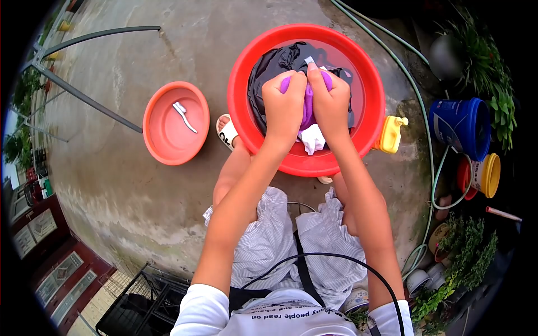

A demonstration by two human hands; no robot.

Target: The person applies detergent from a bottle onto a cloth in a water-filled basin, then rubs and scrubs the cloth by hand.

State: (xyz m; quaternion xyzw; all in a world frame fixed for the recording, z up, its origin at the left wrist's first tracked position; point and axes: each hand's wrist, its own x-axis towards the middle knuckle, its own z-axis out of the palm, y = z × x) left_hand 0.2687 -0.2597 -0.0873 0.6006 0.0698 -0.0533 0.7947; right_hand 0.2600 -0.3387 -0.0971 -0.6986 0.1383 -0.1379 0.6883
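My left hand (283, 106) and my right hand (330, 103) are side by side over a large red basin (242, 106). Both are closed in fists around a bunched purple cloth (307, 112), which hangs down between them. A white cloth (312, 140) shows just below it; I cannot tell whether the two are one piece. Dark fabric (269, 64) lies soaking in the basin's water, mostly behind my hands. A small white bit (309, 60) sticks up beyond my thumbs.
At left, a smaller pink-orange basin (159, 148) holds a white brush (184, 116). A yellow bottle (390, 134) stands against the red basin's right side. Farther right are a green hose (419, 101), a blue bucket (462, 126) and a yellow bucket (490, 175). Metal poles (84, 92) stand at upper left.
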